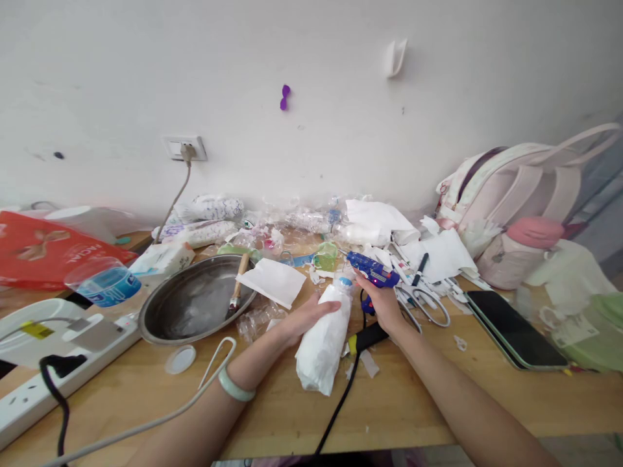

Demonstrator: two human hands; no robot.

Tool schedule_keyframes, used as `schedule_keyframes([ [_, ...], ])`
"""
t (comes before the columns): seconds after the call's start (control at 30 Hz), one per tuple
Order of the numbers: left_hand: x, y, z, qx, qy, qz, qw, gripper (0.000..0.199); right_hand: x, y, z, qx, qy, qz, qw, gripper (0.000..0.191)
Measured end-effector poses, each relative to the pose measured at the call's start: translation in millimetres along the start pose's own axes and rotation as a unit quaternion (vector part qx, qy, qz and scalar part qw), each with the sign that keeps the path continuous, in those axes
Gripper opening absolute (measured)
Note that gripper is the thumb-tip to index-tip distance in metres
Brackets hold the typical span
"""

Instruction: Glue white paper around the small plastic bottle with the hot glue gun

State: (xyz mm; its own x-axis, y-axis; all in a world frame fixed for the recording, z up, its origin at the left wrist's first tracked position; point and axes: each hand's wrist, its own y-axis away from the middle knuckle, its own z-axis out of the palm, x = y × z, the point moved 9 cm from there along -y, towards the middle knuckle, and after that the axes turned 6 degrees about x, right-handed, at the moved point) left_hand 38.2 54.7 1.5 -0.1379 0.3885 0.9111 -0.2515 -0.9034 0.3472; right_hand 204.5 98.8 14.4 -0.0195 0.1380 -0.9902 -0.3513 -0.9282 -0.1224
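My left hand is wrapped round a plastic bottle covered in white paper, its blue cap pointing away from me. My right hand grips the handle of a blue hot glue gun, whose nozzle points left, just above the bottle's cap end. A small red light glows on the gun's body. From the handle a black cord with a yellow-green collar runs down to the table's front edge. Whether the nozzle touches the bottle I cannot tell.
A metal basin with a brush on its rim stands left. A white power strip and cable lie nearer. Pens, paper and plastic bottles crowd the back. Right are a phone, a pink-lidded jar and a backpack.
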Motion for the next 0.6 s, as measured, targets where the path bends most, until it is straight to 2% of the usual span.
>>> schedule_keyframes([
  [0.1,-2,-1,-2.5,0.015,0.001,-0.01,1.0,0.039,3,1,0,-0.001,0.003,0.013,1.0,0.037],
  [0.27,-12,-9,-1.8,-0.003,-0.01,-0.013,1.0,0.053,10,1,0,0.004,-0.005,0.037,0.999,0.037],
  [0.43,-16,-13,-0.2,-0.018,-0.009,-0.01,1.0,0.051,11,0,-1,0.002,-0.008,0.013,1.0,0.036],
  [0.6,-13,-12,0.7,-0.017,0.006,-0.007,1.0,0.056,18,-2,0,-0.003,-0.017,0.027,0.999,0.038],
])
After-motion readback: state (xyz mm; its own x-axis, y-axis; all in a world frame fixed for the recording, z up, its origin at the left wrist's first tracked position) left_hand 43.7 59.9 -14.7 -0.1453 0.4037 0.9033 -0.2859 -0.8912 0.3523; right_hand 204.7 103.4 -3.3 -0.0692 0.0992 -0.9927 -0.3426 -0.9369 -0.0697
